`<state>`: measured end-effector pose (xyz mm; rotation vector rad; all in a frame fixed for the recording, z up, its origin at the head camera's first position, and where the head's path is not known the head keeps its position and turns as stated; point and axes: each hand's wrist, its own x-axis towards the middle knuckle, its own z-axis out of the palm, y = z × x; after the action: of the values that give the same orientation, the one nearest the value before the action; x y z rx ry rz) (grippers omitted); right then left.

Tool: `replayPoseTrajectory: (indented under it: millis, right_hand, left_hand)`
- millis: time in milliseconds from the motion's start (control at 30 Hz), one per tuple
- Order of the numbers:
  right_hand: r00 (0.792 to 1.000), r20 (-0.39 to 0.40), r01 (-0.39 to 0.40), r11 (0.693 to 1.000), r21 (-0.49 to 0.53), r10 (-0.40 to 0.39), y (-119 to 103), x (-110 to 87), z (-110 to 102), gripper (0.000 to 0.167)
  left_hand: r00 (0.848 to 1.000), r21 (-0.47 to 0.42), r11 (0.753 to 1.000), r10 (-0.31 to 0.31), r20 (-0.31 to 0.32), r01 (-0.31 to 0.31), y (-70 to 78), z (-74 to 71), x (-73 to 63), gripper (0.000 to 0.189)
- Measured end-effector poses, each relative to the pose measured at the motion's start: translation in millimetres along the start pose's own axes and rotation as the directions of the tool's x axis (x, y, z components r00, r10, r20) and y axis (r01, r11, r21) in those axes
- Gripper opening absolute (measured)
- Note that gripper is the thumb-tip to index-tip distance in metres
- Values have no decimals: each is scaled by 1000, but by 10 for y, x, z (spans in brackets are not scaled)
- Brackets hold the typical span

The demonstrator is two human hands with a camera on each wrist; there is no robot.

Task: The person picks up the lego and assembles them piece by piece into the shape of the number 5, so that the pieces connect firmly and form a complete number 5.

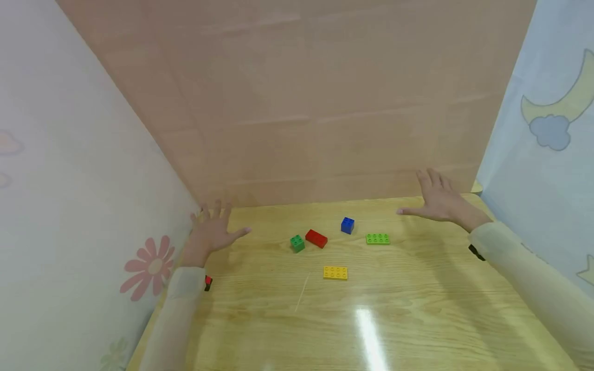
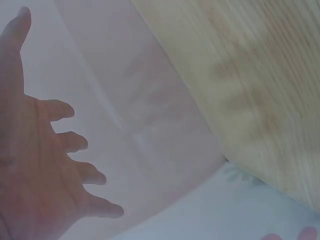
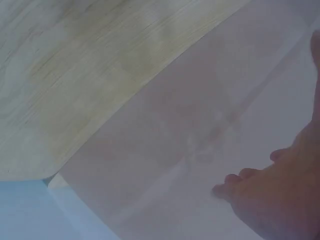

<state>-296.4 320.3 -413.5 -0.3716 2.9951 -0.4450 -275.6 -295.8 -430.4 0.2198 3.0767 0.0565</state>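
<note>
Both hands are raised over the far part of the wooden table, fingers spread and holding nothing. My left hand [image 1: 212,236] is at the far left, its palm and splayed fingers filling the left of the left wrist view. On the far right side is my right hand [image 1: 438,202], thumb stretched inward. Between them lie toy building bricks: a small green brick [image 1: 297,243], a red brick [image 1: 316,238], a small blue brick [image 1: 347,225], a flat lime-green brick [image 1: 378,239] and, nearer the front, a flat yellow brick [image 1: 335,273]. The green brick sits close beside the red one.
The wooden table [image 1: 260,309] meets a brown paper-like panel [image 1: 325,103] at its back edge. A white wall with a pink flower [image 1: 154,265] stands on the left; one with a moon and cloud [image 1: 549,131] stands on the right.
</note>
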Motion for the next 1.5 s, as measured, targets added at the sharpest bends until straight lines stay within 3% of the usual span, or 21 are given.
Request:
replayPoseTrajectory:
  millis: [100, 233, 433, 700, 867, 1033, 1200, 1433, 1500]
  right_hand:
    - [999, -32, 39, 999, 32, -38, -74, 23, 26, 127]
    - [997, -21, 70, 993, 91, -69, -183, 36, 73, 110]
    - [992, -7, 126, 981, 145, -126, -362, 69, 166, 93]
    - [983, -39, 184, 951, 248, -180, -529, 149, 300, 75]
    - [979, -58, 202, 937, 286, -194, -579, 164, 354, 58]
    - [980, -72, 197, 907, 373, -183, -651, 197, 461, 58]
    - [988, -67, 157, 881, 446, -143, -685, 237, 632, 58]
    - [991, -50, 131, 865, 484, -122, -740, 353, 848, 58]
    - [992, -44, 127, 857, 499, -121, -759, 371, 913, 57]
  left_hand:
    - [1000, -29, 999, 22, -12, -22, 63, -10, -57, 117]
    - [993, -84, 990, 106, -53, -110, 191, -28, -126, 111]
    - [959, -51, 966, 242, -149, -252, 453, 52, -186, 86]
    - [925, 9, 940, 337, -177, -341, 778, 92, -259, 70]
    - [878, 74, 906, 423, -223, -418, 965, 168, -254, 58]
    - [818, 122, 857, 515, -256, -501, 1187, 253, -303, 41]
    - [766, 167, 802, 597, -236, -574, 1363, 383, -334, 29]
    - [742, 171, 766, 643, -191, -620, 1515, 477, -320, 31]
    - [728, 175, 747, 664, -171, -641, 1557, 508, -317, 36]
